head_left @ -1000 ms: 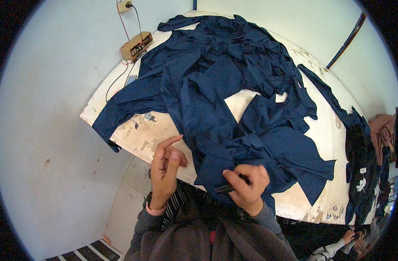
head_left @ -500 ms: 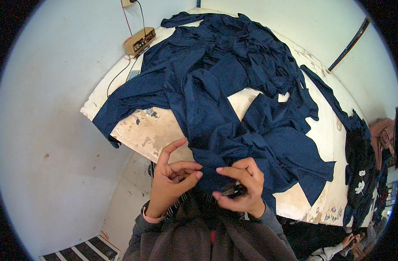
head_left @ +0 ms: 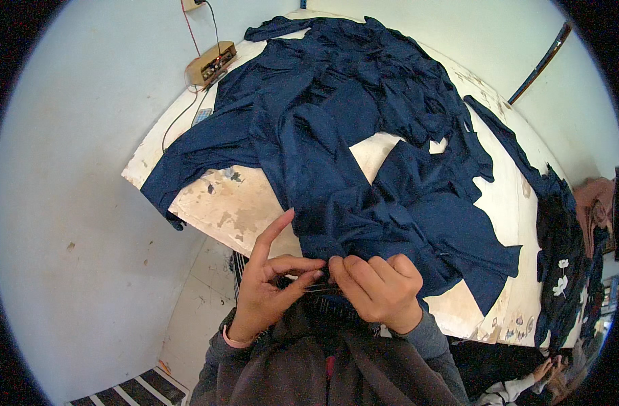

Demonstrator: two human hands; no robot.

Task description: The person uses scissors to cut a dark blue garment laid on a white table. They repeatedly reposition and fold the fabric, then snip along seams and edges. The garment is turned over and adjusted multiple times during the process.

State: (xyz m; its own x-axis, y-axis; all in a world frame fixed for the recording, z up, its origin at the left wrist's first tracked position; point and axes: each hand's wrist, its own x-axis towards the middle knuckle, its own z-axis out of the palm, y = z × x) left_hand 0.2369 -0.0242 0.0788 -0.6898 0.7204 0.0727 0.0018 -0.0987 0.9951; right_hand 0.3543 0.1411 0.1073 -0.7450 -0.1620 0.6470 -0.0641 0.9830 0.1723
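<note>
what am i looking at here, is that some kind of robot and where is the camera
No robot: these are a person's own bare hands, the left hand and the right hand. The view is from a wide fisheye camera worn on the head and looking down, so straight edges bend near the rim. In front is a stained pale table, largely covered by rumpled dark blue cloth. A brown box stands at its far left. Both hands are close together at the cloth's near edge. The right hand seems to hold a thin dark tool, mostly hidden. The left hand's index finger is raised; whether its other fingers pinch anything is too small to tell.
</note>
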